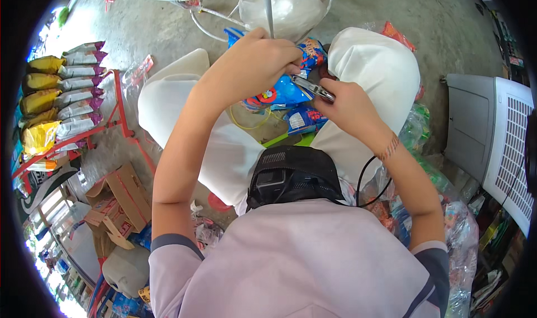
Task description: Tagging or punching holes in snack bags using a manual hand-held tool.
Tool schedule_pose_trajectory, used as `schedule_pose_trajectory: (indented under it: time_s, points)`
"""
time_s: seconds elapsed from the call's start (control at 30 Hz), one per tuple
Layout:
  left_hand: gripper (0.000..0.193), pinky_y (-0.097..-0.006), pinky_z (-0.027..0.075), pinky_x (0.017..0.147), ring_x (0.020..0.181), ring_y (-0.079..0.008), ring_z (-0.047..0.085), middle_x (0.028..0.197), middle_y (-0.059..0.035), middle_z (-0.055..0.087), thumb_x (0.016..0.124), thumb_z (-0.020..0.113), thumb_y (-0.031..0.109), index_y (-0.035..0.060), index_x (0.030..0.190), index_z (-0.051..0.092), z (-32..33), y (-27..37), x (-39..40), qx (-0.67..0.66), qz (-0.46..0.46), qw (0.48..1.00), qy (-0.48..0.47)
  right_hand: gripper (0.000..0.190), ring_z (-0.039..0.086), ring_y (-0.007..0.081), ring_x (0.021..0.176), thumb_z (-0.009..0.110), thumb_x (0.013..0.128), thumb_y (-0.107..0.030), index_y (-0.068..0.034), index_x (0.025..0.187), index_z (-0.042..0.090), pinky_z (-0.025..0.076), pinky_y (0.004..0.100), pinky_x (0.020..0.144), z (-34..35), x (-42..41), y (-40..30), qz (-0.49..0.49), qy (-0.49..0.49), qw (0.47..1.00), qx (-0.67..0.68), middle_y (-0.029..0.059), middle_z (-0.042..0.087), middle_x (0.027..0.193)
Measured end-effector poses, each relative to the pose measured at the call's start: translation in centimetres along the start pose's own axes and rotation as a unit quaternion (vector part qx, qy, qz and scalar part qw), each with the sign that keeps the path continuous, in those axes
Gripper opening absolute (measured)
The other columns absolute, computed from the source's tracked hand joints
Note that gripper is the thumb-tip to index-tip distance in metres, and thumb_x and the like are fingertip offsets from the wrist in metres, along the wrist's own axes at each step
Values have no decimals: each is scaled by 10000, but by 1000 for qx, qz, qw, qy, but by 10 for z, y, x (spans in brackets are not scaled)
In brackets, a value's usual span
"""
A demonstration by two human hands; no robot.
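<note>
My right hand is closed around a metal hand stapler, its jaws pointing left towards my other hand. Pinched at the top edge of a blue snack packet is my left hand, right by the stapler's tip. Whether the jaws touch the packet cannot be told. Another blue and orange packet lies just beyond, between my knees. Lower down, a smaller blue packet with a white printed panel rests near a green plastic edge. A thin yellow loop hangs beside the packets.
Ahead stands a white metal rack with a clear plastic bag behind its post. A red rack of snack bags is at left, above an opened cardboard box. At right are a grey and white appliance and plastic-wrapped packets.
</note>
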State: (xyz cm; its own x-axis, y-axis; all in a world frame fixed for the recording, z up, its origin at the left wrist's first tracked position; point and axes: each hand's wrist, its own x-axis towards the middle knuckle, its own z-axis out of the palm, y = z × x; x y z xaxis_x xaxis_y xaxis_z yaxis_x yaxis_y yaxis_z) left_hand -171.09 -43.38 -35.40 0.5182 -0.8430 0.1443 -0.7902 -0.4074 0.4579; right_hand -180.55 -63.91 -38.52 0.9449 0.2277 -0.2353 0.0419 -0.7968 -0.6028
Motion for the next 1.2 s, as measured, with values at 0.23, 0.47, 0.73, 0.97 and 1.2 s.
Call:
schedule_pose_trajectory:
  time_s: [0.23,0.47,0.73,0.97,1.2]
  points:
    - [65,-338,410,760,696,-258,537,783,-46,609,815,601,134,72,832,603,5,-4,-6,7,-23,998,51,197,621,284,712,660,751,-220,-97,884,584,498,410,603,1,19,11,-89,43,989,-109,84,607,733]
    - [68,-323,405,774,639,-204,553,742,-22,570,736,613,48,62,796,585,-39,25,-8,55,14,989,136,295,595,230,735,736,648,-139,-105,883,561,485,353,611,-38,6,-22,-162,120,971,-125,45,556,763]
    - [116,-336,369,747,625,-215,476,673,-16,512,677,693,100,76,775,634,-59,53,-9,81,5,985,154,383,534,211,703,748,560,-69,-92,895,565,443,335,598,-74,-12,-44,-210,156,949,-174,35,507,772]
    - [112,-329,354,749,606,-220,463,659,-16,502,683,684,112,78,780,640,-59,54,-6,63,10,985,159,384,536,218,717,747,565,-62,-97,904,571,443,341,612,-77,-17,-46,-180,129,961,-168,40,507,776]
    - [100,-330,347,739,610,-232,449,659,-16,501,695,678,112,84,779,633,-58,53,-5,63,18,985,161,356,539,223,722,746,586,-70,-100,894,570,451,345,619,-77,-18,-47,-170,135,963,-161,39,515,783]
